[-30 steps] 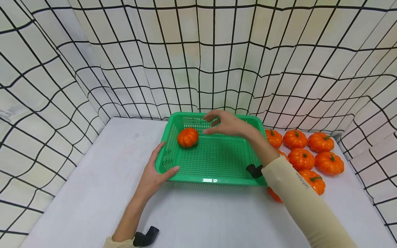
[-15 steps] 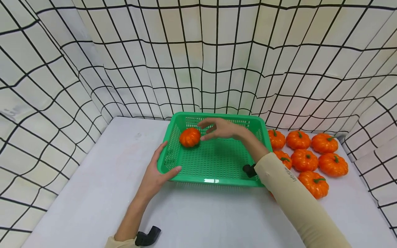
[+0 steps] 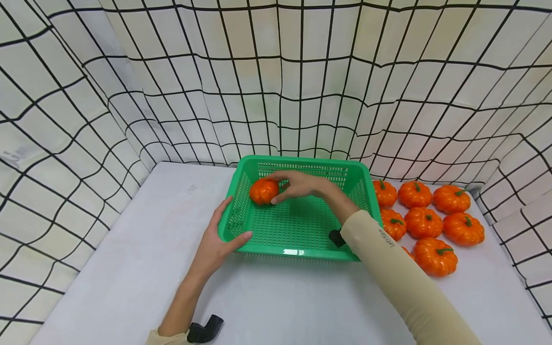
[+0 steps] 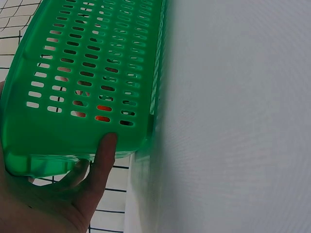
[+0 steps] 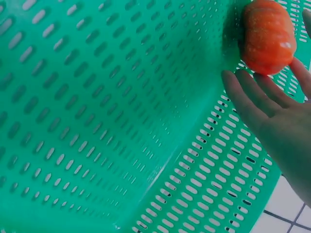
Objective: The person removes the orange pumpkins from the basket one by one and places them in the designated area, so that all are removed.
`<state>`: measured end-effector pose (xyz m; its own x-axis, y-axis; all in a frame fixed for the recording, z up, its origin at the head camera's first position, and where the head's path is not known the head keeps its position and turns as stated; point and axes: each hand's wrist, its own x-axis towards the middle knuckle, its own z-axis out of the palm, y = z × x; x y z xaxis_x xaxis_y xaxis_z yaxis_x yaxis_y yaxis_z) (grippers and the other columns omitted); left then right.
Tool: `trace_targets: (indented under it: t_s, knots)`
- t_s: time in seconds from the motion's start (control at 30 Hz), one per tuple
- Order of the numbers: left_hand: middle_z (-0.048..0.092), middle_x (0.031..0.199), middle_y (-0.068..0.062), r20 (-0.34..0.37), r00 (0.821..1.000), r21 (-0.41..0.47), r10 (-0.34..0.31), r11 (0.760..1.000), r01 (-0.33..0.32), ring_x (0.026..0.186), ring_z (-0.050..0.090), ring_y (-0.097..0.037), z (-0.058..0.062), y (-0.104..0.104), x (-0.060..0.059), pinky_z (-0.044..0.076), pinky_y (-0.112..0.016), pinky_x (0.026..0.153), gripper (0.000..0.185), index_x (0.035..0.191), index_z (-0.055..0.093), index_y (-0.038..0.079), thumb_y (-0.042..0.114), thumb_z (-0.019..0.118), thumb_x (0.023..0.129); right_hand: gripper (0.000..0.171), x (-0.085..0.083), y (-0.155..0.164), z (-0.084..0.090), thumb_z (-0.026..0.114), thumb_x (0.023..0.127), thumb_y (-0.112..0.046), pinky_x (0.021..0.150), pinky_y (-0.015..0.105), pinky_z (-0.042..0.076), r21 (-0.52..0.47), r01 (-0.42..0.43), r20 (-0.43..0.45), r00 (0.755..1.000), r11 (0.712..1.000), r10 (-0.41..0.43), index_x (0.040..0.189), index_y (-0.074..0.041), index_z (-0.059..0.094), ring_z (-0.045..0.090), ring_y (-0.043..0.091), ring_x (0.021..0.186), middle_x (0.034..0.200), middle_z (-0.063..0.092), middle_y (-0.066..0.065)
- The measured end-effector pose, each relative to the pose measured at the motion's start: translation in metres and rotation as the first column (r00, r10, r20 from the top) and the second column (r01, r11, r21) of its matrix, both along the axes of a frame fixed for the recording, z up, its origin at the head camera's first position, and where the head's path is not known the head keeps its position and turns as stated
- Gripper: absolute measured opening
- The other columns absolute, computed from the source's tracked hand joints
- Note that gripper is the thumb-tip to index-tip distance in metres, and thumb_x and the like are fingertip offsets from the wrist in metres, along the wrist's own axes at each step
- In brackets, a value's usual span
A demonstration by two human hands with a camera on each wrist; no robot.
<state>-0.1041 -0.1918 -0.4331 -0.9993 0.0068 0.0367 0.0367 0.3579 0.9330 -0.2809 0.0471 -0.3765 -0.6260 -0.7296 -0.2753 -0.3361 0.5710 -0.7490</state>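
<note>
A green perforated basket (image 3: 302,251) stands on the white table. One orange pumpkin (image 3: 262,190) lies in its far left corner. My right hand (image 3: 297,184) reaches in over the near rim, with its fingers on top of the pumpkin and its thumb at the front. In the right wrist view the fingers (image 5: 252,97) lie along one side of the pumpkin (image 5: 268,36) and another digit shows at its far side. My left hand (image 3: 220,239) grips the basket's near left corner, and the left wrist view shows its thumb (image 4: 104,155) on the basket wall (image 4: 87,73).
Several orange pumpkins (image 3: 424,213) sit in a cluster on the table right of the basket. White sheets with a black grid (image 3: 276,86) close in the back and both sides. The white tabletop (image 3: 280,297) stretches in front of the basket.
My right hand has come down and leftward from above the basket's middle until its fingers lie on the pumpkin. The pumpkin, the basket and my left hand have stayed in place.
</note>
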Motion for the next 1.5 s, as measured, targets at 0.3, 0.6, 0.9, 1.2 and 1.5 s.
trace_targets:
  t_s: [0.3,0.6,0.9,1.2,1.5]
  knots:
    - [0.023,0.174,-0.006,-0.005,1.000,-0.006,0.001,1.000,-0.001,0.154,0.034,-0.039,-0.001,0.000,-0.001,0.036,-0.068,0.119,0.093,0.165,0.021,0.039,0.034,0.078,0.091,0.072,-0.001,-0.007,-0.006,0.081,0.090,-0.016,0.118,0.056,0.043,-0.021,0.012,0.051,0.999,1.000,-0.011,0.152,-0.018,0.046,0.044,0.044,0.147,0.163,0.038,0.018]
    - [0.023,0.174,-0.005,-0.003,1.000,-0.008,0.006,1.000,-0.006,0.154,0.034,-0.037,-0.001,-0.001,0.000,0.037,-0.066,0.119,0.093,0.165,0.022,0.039,0.034,0.078,0.091,0.061,-0.001,-0.008,-0.009,0.084,0.086,-0.012,0.117,0.051,0.046,-0.022,0.019,0.044,0.999,1.000,-0.018,0.137,-0.015,0.050,0.044,0.039,0.148,0.161,0.042,0.017]
    - [0.023,0.174,-0.004,-0.006,1.000,-0.008,0.005,1.000,-0.005,0.157,0.030,-0.035,-0.001,-0.001,0.001,0.032,-0.068,0.121,0.093,0.165,0.022,0.040,0.035,0.078,0.090,0.065,-0.006,0.001,-0.004,0.086,0.082,-0.017,0.118,0.052,0.043,-0.093,0.108,0.004,0.994,0.990,-0.108,0.140,-0.018,0.055,0.049,0.031,0.140,0.155,0.049,0.010]
    - [0.024,0.174,-0.003,-0.008,1.000,0.002,0.004,1.000,-0.004,0.158,0.029,-0.036,0.001,0.001,-0.001,0.030,-0.069,0.122,0.093,0.164,0.023,0.040,0.034,0.078,0.090,0.076,-0.002,0.011,0.012,0.084,0.081,-0.014,0.108,0.045,0.051,-0.201,0.196,0.086,0.979,0.960,-0.182,0.149,-0.011,0.051,0.056,0.030,0.127,0.151,0.050,0.009]
    - [0.023,0.174,-0.001,-0.009,1.000,-0.019,0.015,1.000,-0.015,0.160,0.024,-0.035,0.001,0.001,0.000,0.026,-0.072,0.122,0.093,0.164,0.023,0.041,0.036,0.079,0.089,0.068,0.003,0.026,0.022,0.081,0.083,-0.016,0.108,0.054,0.050,-0.252,0.228,0.117,0.972,0.940,-0.205,0.144,-0.013,0.052,0.056,0.031,0.123,0.142,0.057,0.012]
